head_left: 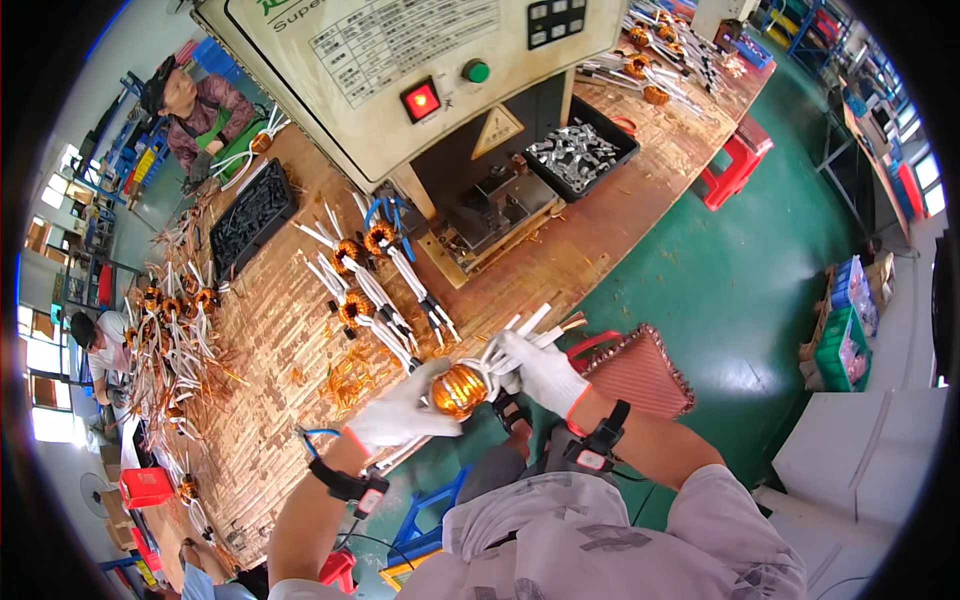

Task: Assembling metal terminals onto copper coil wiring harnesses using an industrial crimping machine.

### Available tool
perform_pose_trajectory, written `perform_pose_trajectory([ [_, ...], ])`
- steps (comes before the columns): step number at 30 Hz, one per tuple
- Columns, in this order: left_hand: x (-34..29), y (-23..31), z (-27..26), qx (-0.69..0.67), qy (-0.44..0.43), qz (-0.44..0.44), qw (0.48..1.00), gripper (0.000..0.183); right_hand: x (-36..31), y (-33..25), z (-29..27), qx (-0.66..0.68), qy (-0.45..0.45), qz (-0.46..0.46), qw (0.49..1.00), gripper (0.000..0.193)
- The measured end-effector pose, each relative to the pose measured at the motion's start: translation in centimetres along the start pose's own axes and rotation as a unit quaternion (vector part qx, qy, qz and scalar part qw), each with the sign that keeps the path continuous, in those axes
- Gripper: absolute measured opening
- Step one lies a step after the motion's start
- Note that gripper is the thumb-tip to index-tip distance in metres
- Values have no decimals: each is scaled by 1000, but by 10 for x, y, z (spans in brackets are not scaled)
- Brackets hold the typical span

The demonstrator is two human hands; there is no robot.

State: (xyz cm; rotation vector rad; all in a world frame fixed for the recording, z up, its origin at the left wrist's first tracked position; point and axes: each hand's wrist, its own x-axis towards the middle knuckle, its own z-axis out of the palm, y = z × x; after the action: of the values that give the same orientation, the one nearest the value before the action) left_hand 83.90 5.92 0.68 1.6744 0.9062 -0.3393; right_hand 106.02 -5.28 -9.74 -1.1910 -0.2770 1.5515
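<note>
A copper-wound toroidal coil (460,392) is held over the near edge of the workbench. My left hand (405,408), in a white glove, is closed around the coil's left side. My right hand (540,372), gloved too, is closed on the coil's white sleeved wire leads (492,362), whose ends stick out past the fingers to the upper right. Just beyond my hands, several similar coils (355,306) with white leads and dark tips lie on the bench (290,345). Loose copper-coloured scraps (362,378) are scattered beside them.
A pressing machine (490,215) with a lit red switch (421,99) stands ahead. A black tray of metal terminals (580,155) sits at its right, a black bin (252,215) at its left. Co-workers (205,115) are on the left. A red stool (738,165) stands off the bench's right edge.
</note>
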Motion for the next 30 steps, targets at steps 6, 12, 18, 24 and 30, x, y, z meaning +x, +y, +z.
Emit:
perform_pose_trajectory([
  [6, 49, -3, 18, 241, 93, -78, 963, 83, 57, 9, -60, 56, -88, 35, 994, 35],
  [12, 68, -47, 11, 208, 85, -23, 974, 83, 48, -43, -103, -258, 48, 77, 962, 45],
  [18, 92, -69, 2, 219, 81, 8, 972, 79, 63, -113, -96, -679, 104, -135, 714, 51],
  [24, 86, -80, 3, 173, 138, -30, 975, 73, 123, -92, -23, -766, -255, -297, 510, 53],
  [30, 78, -66, 28, 187, 292, 46, 937, 87, 153, -75, -22, -740, -419, -366, 377, 37],
])
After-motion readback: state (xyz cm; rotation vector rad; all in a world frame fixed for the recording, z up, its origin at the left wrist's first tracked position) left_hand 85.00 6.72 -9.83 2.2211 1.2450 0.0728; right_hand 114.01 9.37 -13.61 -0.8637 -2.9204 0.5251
